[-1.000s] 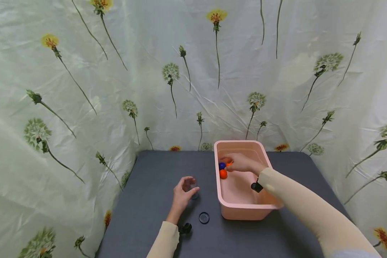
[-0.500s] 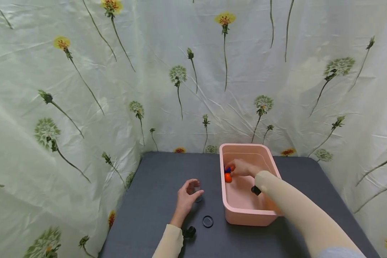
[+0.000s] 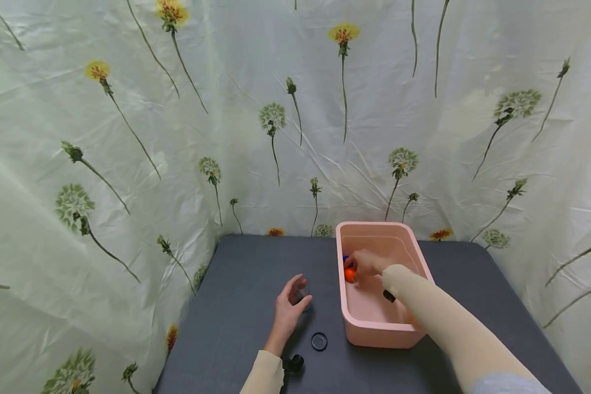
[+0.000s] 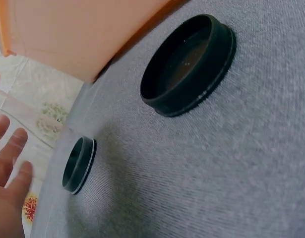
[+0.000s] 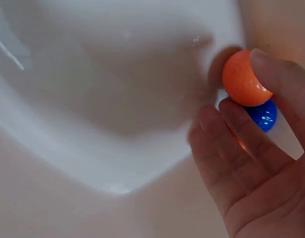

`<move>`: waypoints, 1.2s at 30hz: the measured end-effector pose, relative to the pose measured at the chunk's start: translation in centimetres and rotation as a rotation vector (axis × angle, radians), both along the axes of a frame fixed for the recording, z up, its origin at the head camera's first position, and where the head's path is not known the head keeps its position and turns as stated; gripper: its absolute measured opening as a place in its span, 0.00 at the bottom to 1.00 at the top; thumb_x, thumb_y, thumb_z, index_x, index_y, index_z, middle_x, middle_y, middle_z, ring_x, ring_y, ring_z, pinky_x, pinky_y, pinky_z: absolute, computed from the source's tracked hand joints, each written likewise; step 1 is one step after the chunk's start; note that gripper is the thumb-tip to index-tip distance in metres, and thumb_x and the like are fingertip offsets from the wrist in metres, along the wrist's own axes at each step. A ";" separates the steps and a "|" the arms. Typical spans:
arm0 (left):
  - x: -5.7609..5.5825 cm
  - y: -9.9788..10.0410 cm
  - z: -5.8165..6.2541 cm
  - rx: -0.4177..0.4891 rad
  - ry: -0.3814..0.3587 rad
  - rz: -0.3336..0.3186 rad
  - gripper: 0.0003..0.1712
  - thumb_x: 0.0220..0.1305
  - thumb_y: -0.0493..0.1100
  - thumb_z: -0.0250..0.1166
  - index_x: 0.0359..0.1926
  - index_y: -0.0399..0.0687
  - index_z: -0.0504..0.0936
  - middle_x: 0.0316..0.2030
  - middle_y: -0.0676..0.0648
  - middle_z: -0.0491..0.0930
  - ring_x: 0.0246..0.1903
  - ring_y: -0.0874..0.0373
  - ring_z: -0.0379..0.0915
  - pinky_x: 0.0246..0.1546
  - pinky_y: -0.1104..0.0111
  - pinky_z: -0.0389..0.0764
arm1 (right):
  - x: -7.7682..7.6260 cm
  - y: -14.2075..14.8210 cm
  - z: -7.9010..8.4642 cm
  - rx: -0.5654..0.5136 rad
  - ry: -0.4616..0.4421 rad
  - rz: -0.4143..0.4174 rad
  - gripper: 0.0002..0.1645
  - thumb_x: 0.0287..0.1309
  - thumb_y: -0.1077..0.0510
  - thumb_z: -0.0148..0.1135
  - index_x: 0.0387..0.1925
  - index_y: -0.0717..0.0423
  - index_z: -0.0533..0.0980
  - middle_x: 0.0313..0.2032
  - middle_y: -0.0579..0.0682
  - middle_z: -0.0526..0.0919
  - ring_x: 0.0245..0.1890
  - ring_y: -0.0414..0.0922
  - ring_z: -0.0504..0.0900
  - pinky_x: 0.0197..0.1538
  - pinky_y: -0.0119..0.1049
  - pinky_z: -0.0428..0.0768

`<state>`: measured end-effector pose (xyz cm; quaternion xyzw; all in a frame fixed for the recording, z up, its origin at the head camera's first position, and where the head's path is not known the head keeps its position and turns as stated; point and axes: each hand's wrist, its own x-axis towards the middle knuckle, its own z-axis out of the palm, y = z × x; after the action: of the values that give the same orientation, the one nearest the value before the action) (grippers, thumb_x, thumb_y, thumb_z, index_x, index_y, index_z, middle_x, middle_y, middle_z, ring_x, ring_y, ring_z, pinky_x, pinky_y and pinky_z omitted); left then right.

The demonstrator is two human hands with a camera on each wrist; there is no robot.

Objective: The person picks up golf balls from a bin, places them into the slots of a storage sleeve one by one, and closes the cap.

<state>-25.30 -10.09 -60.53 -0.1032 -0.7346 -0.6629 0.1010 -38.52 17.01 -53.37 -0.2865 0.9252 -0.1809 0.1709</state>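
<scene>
In the head view, my left hand [image 3: 288,312] curves its fingers and thumb round a small clear container [image 3: 305,301], hard to see. A black round base [image 4: 79,165] at its foot shows in the left wrist view. A separate black lid [image 3: 319,341] lies on the table nearer to me. My right hand [image 3: 366,264] reaches down into the pink tub [image 3: 374,335], by its left wall. The right wrist view shows an orange ball [image 5: 244,79] between thumb and index finger. Against it sits a blue ball [image 5: 264,116]; behind the fingers another orange patch [image 5: 236,139] is mostly hidden.
The tub stands on the right of a dark grey table [image 3: 256,262], its walls rising round my right hand. A flower-printed curtain [image 3: 236,137] hangs behind and beside the table. Black wrist cameras sit on both wrists.
The view has shifted, so things sit further right and lower. Inside the tub, my right hand has come nearer the front orange ball. My left hand stays round the clear container.
</scene>
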 end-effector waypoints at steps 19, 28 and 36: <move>-1.5 0.6 -2.0 0.015 -0.061 0.045 0.31 0.60 0.30 0.72 0.63 0.47 0.75 0.57 0.33 0.78 0.56 0.41 0.76 0.60 0.41 0.68 | 0.9 1.0 0.6 0.101 -0.027 0.040 0.16 0.44 0.67 0.78 0.38 0.53 0.86 0.32 0.50 0.82 0.31 0.43 0.72 0.37 0.34 0.74; -0.9 0.3 -0.7 -0.026 -0.012 0.048 0.31 0.59 0.42 0.76 0.62 0.62 0.77 0.53 0.39 0.82 0.50 0.52 0.79 0.58 0.45 0.73 | 1.8 2.1 3.7 0.067 0.061 0.136 0.16 0.42 0.66 0.76 0.38 0.55 0.85 0.27 0.44 0.80 0.28 0.41 0.72 0.35 0.33 0.73; -0.5 0.8 1.3 -0.126 0.034 0.081 0.32 0.61 0.45 0.74 0.65 0.66 0.76 0.50 0.48 0.83 0.47 0.59 0.80 0.55 0.49 0.75 | 2.7 2.9 6.8 0.017 0.033 0.123 0.16 0.46 0.66 0.75 0.38 0.52 0.83 0.29 0.46 0.79 0.28 0.42 0.73 0.34 0.36 0.73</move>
<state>-25.83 -9.28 -59.26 -0.0908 -0.7766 -0.6089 0.1334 -35.85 19.87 -46.54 -0.3444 0.9100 -0.1573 0.1689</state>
